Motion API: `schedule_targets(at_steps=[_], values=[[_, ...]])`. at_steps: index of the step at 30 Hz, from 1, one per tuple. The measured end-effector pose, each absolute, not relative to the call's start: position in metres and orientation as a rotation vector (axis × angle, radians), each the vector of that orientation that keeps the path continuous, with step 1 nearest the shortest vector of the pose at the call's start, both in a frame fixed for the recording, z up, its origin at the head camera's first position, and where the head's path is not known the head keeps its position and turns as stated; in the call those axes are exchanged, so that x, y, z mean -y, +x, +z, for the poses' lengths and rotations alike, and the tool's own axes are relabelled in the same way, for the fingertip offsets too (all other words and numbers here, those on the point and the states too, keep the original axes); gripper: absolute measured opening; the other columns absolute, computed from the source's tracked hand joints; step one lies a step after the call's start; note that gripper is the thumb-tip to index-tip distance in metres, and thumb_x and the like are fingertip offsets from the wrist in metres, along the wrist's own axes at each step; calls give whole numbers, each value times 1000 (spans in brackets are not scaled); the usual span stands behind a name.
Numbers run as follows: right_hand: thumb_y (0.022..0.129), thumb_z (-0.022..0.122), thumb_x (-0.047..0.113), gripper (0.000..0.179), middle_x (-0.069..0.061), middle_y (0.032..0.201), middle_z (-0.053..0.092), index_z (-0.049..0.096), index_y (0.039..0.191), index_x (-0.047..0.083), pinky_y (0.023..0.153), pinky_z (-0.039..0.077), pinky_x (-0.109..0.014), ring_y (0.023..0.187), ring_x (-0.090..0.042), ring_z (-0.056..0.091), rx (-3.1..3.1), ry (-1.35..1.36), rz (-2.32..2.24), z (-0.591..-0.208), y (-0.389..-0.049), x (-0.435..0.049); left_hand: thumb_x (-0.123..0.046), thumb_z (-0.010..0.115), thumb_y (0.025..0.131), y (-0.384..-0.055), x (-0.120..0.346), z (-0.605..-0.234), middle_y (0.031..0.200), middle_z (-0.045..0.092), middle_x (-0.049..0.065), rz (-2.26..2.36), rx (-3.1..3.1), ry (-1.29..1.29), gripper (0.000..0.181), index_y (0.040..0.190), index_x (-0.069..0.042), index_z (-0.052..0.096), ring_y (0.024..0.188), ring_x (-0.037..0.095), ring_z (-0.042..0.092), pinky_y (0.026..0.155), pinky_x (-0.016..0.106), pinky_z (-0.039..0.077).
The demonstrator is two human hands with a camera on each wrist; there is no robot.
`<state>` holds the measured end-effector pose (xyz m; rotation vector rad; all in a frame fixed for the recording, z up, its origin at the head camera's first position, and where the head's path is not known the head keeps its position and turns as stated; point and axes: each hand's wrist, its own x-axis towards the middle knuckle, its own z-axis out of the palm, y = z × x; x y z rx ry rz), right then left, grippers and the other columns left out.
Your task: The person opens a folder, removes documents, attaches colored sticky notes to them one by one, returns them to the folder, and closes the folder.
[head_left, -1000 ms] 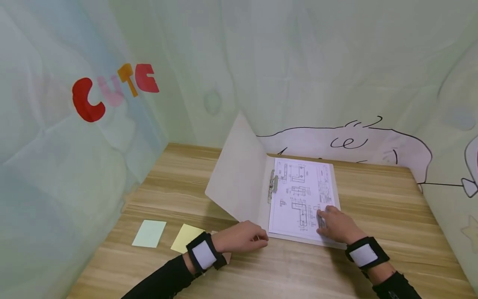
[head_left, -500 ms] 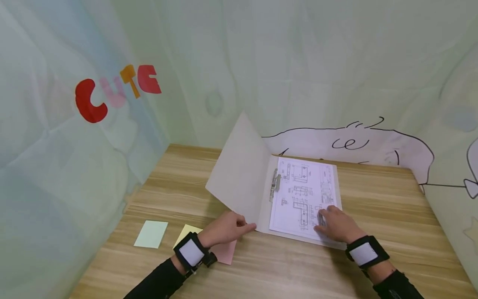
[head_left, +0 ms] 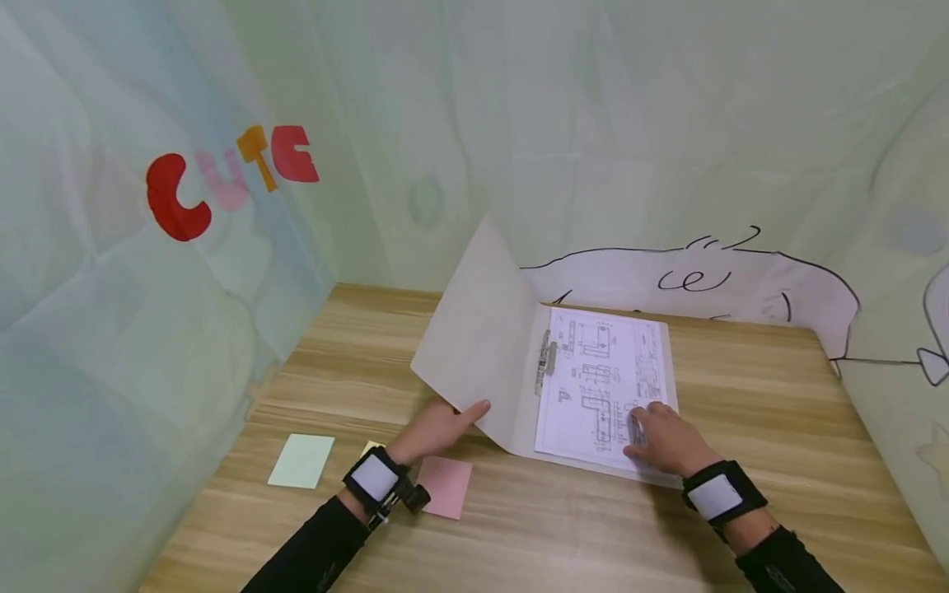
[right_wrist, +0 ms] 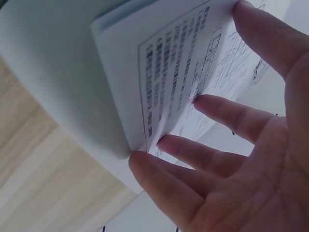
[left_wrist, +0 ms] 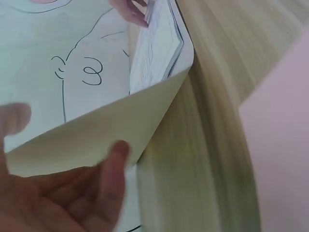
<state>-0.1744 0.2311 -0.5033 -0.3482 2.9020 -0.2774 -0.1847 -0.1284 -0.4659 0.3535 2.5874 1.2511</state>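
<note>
A white folder (head_left: 474, 329) stands with its left cover raised. A metal clip (head_left: 545, 366) at its spine holds a stack of printed technical drawings (head_left: 586, 387). My left hand (head_left: 433, 430) is at the lower edge of the raised cover, thumb in front of the edge. In the left wrist view, thumb and fingers are spread apart, with the fingers against the outer face of the cover (left_wrist: 96, 140). My right hand (head_left: 670, 441) rests its spread fingertips on the lower right of the top sheet (right_wrist: 169, 72).
A pink sticky note (head_left: 447, 487) lies by the left wrist strap, which mostly covers a yellow note (head_left: 373, 446). Further left is a pale green note (head_left: 301, 460). The wooden table (head_left: 749, 395) meets a printed cloth backdrop (head_left: 630, 123).
My left hand has moved left and up from the folder's lower spine to the cover's bottom edge, uncovering the pink note. The right hand stays on the sheet.
</note>
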Motion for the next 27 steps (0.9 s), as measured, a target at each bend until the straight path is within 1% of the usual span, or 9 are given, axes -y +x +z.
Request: schedule_targets(at_steps=[2,3,5,7,11,16,21,24,27], values=[[75,79,32,63,-26,111,55,57,121,-5,82,46,-48,91,-31,52,-2903,-343,-288,-505,-175,-230,-41,55,94,-188,125,-470,101,65,2,1409,-2542,340,40,112,-5,60,83,13,59,74,31,47],[75,79,32,64,-26,112,55,57,121,-5,83,46,-49,92,-32,53,-2903,-347,-292,-506,-176,-230,-36,56,95,-189,123,-471,112,63,4,1466,-2526,341,41,123,-6,56,94,16,60,83,33,47],[75,79,32,65,-28,114,54,56,122,-6,84,45,-50,94,-33,53,-2899,-343,-304,-506,-176,-228,-29,55,96,-191,120,-472,114,63,9,1526,-2500,323,39,125,-3,54,100,22,60,88,37,46],[75,79,33,66,-28,115,54,56,123,-6,86,45,-51,95,-34,53,-2892,-333,-317,-507,-176,-226,-22,55,96,-191,118,-472,119,60,12,1561,-2496,319,37,126,-1,52,109,24,56,93,40,43],[76,78,32,69,-32,123,48,52,128,-6,90,41,-55,106,-41,49,-2881,-313,-355,-507,-174,-224,-15,52,96,-190,117,-469,120,58,17,1566,-2502,325,35,126,4,50,111,27,54,96,43,41],[80,76,27,66,-37,136,36,50,132,-3,97,32,-61,123,-52,36,-2896,-358,-367,-506,-173,-224,-13,51,96,-191,115,-465,124,55,16,1538,-2499,411,36,129,3,47,113,26,52,97,42,39],[84,70,30,60,-34,135,39,51,132,-1,98,29,-63,123,-53,36,-2878,-392,-314,-507,-172,-224,-11,48,97,-193,112,-465,129,51,17,1524,-2464,502,39,133,3,42,117,27,49,99,44,37],[84,69,38,63,-32,134,41,52,132,-1,97,31,-63,121,-52,38,-2878,-387,-267,-507,-174,-224,-11,48,97,-195,109,-466,130,50,17,1514,-2471,490,40,133,3,42,117,26,48,100,43,36],[82,71,40,66,-32,135,41,52,131,0,95,33,-63,119,-54,38,-2870,-361,-251,-506,-177,-224,-13,48,97,-197,105,-466,131,48,16,1507,-2479,441,41,134,2,41,119,26,46,101,43,35]])
